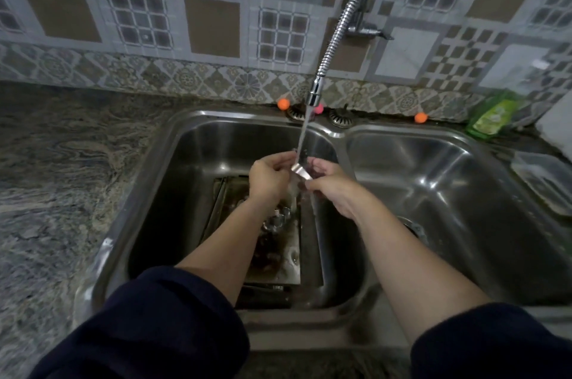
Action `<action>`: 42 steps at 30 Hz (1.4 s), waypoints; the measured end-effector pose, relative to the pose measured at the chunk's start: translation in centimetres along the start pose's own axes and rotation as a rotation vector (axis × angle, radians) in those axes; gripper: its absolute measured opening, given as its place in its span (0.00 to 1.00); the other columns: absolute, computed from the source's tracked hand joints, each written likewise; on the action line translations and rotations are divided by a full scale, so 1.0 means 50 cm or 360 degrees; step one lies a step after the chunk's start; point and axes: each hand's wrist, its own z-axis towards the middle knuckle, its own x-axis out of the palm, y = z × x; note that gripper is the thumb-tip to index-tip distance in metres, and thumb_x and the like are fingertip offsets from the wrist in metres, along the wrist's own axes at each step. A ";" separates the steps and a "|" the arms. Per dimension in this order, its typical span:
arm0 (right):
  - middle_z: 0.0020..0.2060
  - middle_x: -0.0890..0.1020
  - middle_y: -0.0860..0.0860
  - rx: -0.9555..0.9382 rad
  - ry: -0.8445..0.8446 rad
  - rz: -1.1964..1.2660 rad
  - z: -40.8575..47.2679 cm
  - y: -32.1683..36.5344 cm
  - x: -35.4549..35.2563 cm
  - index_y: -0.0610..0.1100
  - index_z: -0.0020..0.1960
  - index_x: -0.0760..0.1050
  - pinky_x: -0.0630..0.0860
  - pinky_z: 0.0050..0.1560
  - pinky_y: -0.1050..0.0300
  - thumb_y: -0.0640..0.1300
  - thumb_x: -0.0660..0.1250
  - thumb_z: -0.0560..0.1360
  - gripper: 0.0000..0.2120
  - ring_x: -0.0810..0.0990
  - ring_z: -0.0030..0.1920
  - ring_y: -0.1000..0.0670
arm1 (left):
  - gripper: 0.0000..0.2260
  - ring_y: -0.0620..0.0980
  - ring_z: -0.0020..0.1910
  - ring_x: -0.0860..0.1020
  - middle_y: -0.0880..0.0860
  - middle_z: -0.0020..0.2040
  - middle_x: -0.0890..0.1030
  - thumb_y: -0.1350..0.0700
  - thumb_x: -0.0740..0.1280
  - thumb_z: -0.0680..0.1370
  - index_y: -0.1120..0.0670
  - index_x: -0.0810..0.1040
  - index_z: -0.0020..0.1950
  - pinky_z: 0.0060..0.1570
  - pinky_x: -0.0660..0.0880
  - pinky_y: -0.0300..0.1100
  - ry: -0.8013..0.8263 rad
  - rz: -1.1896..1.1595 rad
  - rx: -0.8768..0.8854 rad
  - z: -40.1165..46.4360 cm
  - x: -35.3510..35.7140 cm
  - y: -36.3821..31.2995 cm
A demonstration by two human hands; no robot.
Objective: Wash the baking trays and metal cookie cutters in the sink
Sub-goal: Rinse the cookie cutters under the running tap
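Note:
Over the left basin of the steel sink [173, 168], both hands hold one small metal cookie cutter [301, 171] under the running water. My left hand [268, 178] grips it from the left and my right hand [328, 184] pinches its right side. The water falls from the flexible chrome tap [315, 90]. Below the hands, dirty baking trays [280, 258] lie in the basin. More metal cookie cutters [278, 219] sit on the top tray, partly hidden by my left forearm.
The right basin [448, 193] has a drain near my right forearm. A green bottle of dish soap [492, 115] lies at the back right, with a clear plastic container [544, 180] on the right rim. Granite counter [62, 162] spreads to the left.

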 end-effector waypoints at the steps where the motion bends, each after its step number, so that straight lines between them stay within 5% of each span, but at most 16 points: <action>1: 0.65 0.75 0.49 -0.0119 -0.0068 -0.0251 -0.001 -0.001 -0.002 0.45 0.71 0.68 0.70 0.65 0.58 0.31 0.71 0.69 0.33 0.75 0.63 0.50 | 0.11 0.46 0.43 0.83 0.52 0.46 0.84 0.67 0.64 0.77 0.55 0.82 0.52 0.41 0.80 0.36 0.0030 -0.0103 -0.0069 0.002 0.007 -0.001; 4: 0.63 0.72 0.49 -0.0413 -0.0213 -0.0787 -0.018 -0.012 -0.013 0.44 0.68 0.71 0.69 0.60 0.65 0.32 0.70 0.69 0.29 0.74 0.62 0.49 | 0.10 0.53 0.48 0.82 0.59 0.50 0.84 0.64 0.65 0.78 0.52 0.82 0.52 0.53 0.79 0.47 0.0076 -0.0226 -0.0174 0.003 0.044 0.009; 9: 0.61 0.75 0.47 -0.0255 -0.0447 -0.0821 -0.041 -0.068 -0.141 0.46 0.67 0.73 0.71 0.60 0.59 0.41 0.73 0.70 0.26 0.75 0.61 0.46 | 0.15 0.55 0.58 0.78 0.56 0.60 0.80 0.59 0.61 0.80 0.55 0.76 0.66 0.58 0.73 0.43 0.0339 0.0834 0.0256 -0.038 0.147 0.017; 11: 0.61 0.76 0.46 -0.0096 -0.0456 -0.0797 -0.049 -0.108 -0.211 0.44 0.66 0.73 0.71 0.56 0.60 0.45 0.75 0.69 0.26 0.76 0.60 0.46 | 0.19 0.55 0.69 0.70 0.55 0.70 0.71 0.54 0.59 0.81 0.55 0.68 0.72 0.66 0.67 0.44 0.0565 0.1200 0.0385 -0.049 0.188 0.034; 13: 0.62 0.77 0.46 0.0089 -0.0431 -0.0857 -0.058 -0.162 -0.279 0.44 0.66 0.72 0.71 0.57 0.59 0.48 0.75 0.70 0.27 0.76 0.61 0.46 | 0.27 0.52 0.78 0.51 0.51 0.79 0.53 0.47 0.55 0.82 0.55 0.54 0.78 0.74 0.55 0.54 0.0709 0.1545 0.0337 -0.056 0.223 0.053; 17: 0.62 0.78 0.46 0.0421 -0.0370 -0.1071 -0.049 -0.285 -0.401 0.45 0.67 0.72 0.72 0.58 0.57 0.50 0.75 0.70 0.28 0.77 0.61 0.45 | 0.33 0.47 0.76 0.34 0.49 0.78 0.35 0.40 0.48 0.81 0.55 0.38 0.78 0.73 0.39 0.59 0.0717 0.2044 0.0289 -0.073 0.269 0.080; 26: 0.64 0.73 0.46 0.0591 -0.0545 -0.1290 0.063 -0.420 -0.529 0.44 0.68 0.70 0.75 0.59 0.45 0.51 0.75 0.69 0.31 0.72 0.62 0.44 | 0.33 0.44 0.75 0.33 0.47 0.77 0.34 0.38 0.45 0.80 0.52 0.37 0.78 0.74 0.35 0.54 0.0446 0.2201 0.0453 -0.074 0.280 0.105; 33: 0.71 0.66 0.47 0.0599 -0.0385 -0.1390 0.093 -0.439 -0.540 0.48 0.73 0.65 0.69 0.64 0.43 0.53 0.72 0.72 0.33 0.65 0.69 0.43 | 0.32 0.43 0.74 0.32 0.47 0.77 0.34 0.39 0.46 0.80 0.51 0.37 0.78 0.74 0.34 0.51 0.0452 0.2183 0.0441 -0.065 0.282 0.107; 42: 0.68 0.72 0.45 0.0188 -0.0355 -0.1416 0.047 -0.309 -0.464 0.52 0.70 0.69 0.68 0.66 0.50 0.52 0.69 0.75 0.25 0.70 0.67 0.43 | 0.31 0.45 0.76 0.35 0.48 0.78 0.37 0.39 0.45 0.81 0.52 0.40 0.78 0.74 0.36 0.51 0.0447 0.2145 0.0448 -0.067 0.289 0.112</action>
